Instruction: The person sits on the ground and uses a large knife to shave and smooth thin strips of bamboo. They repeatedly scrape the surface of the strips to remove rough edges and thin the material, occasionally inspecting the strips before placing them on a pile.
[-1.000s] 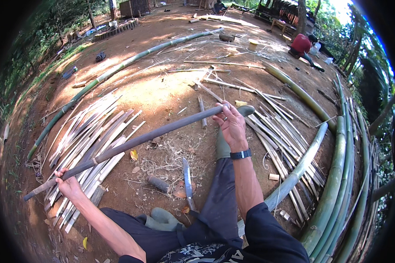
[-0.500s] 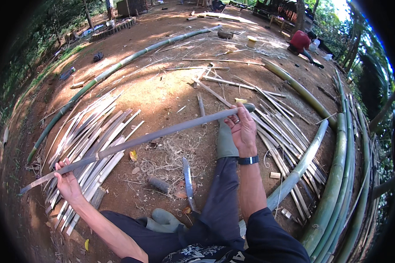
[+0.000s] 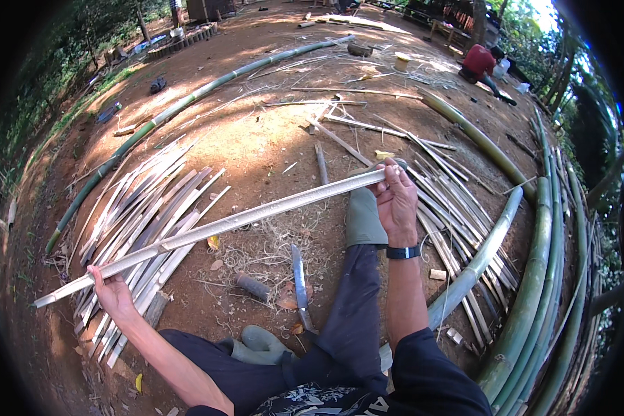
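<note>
As the pale strip (image 3: 256, 213) slants — lower left, upper right

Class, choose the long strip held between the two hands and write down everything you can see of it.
The long, narrow strip looks like split bamboo. Its pale, cream-coloured face shows, with a joint-like mark nearer its left end. It is held off the ground, slanting across the picture from lower left to upper right. The left hand grips it near one end, which sticks out beyond; the right hand holds it near the other.
</note>
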A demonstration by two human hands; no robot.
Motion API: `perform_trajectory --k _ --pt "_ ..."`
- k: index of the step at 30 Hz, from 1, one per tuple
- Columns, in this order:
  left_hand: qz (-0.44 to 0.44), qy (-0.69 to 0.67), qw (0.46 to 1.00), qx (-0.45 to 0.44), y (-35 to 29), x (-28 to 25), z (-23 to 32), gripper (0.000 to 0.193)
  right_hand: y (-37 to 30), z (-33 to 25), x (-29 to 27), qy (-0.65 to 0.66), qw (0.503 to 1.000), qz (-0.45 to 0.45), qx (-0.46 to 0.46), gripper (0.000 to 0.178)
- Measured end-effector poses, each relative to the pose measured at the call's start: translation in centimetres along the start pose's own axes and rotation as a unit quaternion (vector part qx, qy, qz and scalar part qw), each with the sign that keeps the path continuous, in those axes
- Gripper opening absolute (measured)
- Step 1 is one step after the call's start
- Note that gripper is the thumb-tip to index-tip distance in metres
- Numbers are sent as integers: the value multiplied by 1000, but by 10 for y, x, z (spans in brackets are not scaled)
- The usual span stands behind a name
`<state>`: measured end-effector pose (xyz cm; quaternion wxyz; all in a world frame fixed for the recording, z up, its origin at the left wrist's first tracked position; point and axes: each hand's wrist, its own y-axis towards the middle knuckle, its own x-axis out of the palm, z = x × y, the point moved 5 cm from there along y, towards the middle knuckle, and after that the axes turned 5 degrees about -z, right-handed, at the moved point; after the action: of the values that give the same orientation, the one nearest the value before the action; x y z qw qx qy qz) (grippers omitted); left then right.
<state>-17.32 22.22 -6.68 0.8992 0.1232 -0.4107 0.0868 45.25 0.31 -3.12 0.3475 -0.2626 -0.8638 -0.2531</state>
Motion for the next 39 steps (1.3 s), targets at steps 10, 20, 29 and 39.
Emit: perform_trajectory --k 10,20,29,39 --pt "16 105 990 -91 -101 42 10 46 -7 -20 -23 -62 994 75 -50 28" --pt "-47 134 986 -87 -102 33 38 48 -20 13 -42 -6 983 186 -3 34" --pt "-10 142 989 -44 -109 59 15 52 -33 0 -68 14 974 220 -51 29" --pt "-11 133 983 -128 -129 50 -45 43 -41 -2 -79 48 986 155 -48 52"
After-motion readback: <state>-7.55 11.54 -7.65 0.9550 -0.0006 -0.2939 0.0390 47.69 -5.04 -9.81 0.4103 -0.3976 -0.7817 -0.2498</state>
